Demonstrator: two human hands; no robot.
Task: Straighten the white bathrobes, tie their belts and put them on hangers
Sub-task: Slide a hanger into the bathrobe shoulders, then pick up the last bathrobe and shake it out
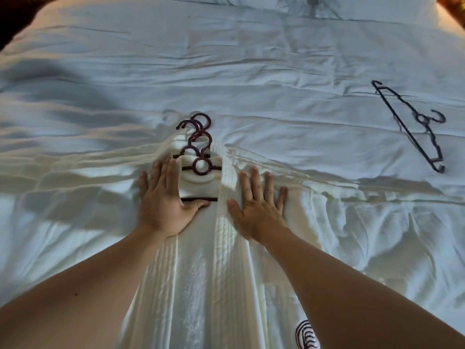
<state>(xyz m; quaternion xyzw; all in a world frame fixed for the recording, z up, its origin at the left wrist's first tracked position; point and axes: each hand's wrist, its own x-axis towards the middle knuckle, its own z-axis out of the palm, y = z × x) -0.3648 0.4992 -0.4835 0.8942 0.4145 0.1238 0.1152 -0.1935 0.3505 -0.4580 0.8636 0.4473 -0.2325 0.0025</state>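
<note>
A white bathrobe (201,273) lies front-up on the bed, collar away from me, on top of other robes. Dark red hangers (198,147) sit inside the collars, their hooks stacked past the neckline. My left hand (163,202) lies flat on the left lapel, fingers straight, thumb touching a hanger's lower bar. On the right lapel and chest my right hand (256,205) presses flat with fingers spread. A dark embroidered logo (307,336) shows on the robe near the bottom edge. No belt is visible.
A spare dark hanger (415,127) lies on the white duvet (251,71) at the right. Pillows (314,3) sit at the far end of the bed. The robes' sleeves spread out to both sides.
</note>
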